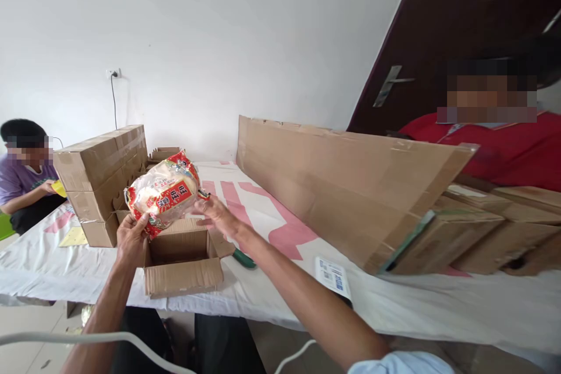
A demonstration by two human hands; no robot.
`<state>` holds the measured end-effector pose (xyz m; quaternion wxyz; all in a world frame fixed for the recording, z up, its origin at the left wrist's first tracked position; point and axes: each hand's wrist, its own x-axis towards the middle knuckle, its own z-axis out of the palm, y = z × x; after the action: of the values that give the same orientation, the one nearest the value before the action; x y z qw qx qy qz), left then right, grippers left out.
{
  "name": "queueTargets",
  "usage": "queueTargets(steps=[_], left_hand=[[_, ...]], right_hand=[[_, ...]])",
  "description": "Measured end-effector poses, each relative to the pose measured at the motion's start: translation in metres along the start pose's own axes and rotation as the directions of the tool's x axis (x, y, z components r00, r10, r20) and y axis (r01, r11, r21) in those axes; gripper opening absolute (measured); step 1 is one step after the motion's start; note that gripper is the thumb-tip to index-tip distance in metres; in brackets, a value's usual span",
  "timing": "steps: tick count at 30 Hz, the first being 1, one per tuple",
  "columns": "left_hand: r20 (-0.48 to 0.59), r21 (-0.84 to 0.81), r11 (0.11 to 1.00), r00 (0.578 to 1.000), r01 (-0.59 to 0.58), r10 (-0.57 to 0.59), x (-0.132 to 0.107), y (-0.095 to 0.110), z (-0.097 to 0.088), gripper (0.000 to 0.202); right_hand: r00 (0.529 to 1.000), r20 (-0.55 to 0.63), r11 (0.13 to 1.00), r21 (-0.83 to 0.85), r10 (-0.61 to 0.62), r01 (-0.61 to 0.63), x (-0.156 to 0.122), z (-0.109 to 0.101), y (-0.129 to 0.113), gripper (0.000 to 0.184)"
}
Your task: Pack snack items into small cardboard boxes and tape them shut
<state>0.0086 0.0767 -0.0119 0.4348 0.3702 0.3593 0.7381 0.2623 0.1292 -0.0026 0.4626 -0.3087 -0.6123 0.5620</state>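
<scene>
Both my hands hold a red and white snack packet (164, 194) in the air, just above an open cardboard box (183, 261) on the table. My left hand (130, 236) grips the packet's lower left end with its fingers closed round it. At the packet's right side, my right hand (216, 214) touches it with its fingers curled on the edge. The box's flaps are folded out and its inside looks bare.
A stack of closed cartons (103, 178) stands behind the box. A long cardboard sheet (346, 184) leans across the white and pink table cover (263, 222). A label sheet (333, 274) and a green object (243, 259) lie nearby. One person sits far left, another at right.
</scene>
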Motion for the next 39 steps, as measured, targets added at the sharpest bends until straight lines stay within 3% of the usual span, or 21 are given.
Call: queueTargets(steps=[3, 5, 9, 12, 15, 18, 23, 29, 39], left_hand=[[0.041, -0.006, 0.997, 0.996, 0.077, -0.077, -0.011, -0.007, 0.010, 0.062], [0.076, 0.019, 0.994, 0.991, 0.108, -0.109, -0.013, -0.004, 0.008, 0.063], [0.118, 0.095, 0.995, 0.992, 0.042, -0.054, -0.003, 0.018, -0.011, 0.066], [0.250, 0.245, 0.966, 0.958, 0.082, -0.144, 0.005, 0.027, -0.021, 0.065], [0.341, 0.296, 0.948, 0.914, 0.116, -0.218, 0.007, 0.017, -0.023, 0.062], [0.350, 0.234, 0.967, 0.919, 0.098, -0.178, 0.008, -0.003, -0.022, 0.062], [0.371, 0.217, 0.974, 0.917, 0.072, -0.150, 0.019, -0.027, -0.032, 0.061], [0.352, 0.284, 0.957, 0.922, 0.059, -0.161, 0.033, -0.039, -0.044, 0.058], [0.341, 0.318, 0.948, 0.931, 0.017, -0.132, 0.040, -0.048, -0.045, 0.056]], right_hand=[[0.996, 0.081, 0.981, 0.194, -0.024, 0.008, -0.002, 0.026, 0.022, 0.081], [0.996, 0.077, 0.963, 0.270, -0.045, 0.022, 0.001, 0.030, 0.026, 0.078], [0.994, 0.106, 0.979, 0.205, -0.026, 0.004, 0.004, 0.013, 0.016, 0.071], [0.994, 0.109, 0.989, 0.149, -0.021, 0.005, 0.006, 0.005, 0.012, 0.068], [0.997, -0.027, 0.988, 0.140, -0.068, 0.071, 0.012, 0.010, 0.022, 0.063], [0.981, -0.158, 0.987, 0.092, -0.113, 0.128, 0.020, 0.018, 0.042, 0.055], [0.943, -0.270, 0.981, -0.056, -0.192, 0.184, 0.028, 0.018, 0.072, 0.044], [0.925, -0.324, 0.978, -0.130, -0.199, 0.165, 0.041, 0.017, 0.094, 0.040], [0.927, -0.315, 0.974, -0.167, -0.202, 0.155, 0.051, 0.013, 0.112, 0.039]])
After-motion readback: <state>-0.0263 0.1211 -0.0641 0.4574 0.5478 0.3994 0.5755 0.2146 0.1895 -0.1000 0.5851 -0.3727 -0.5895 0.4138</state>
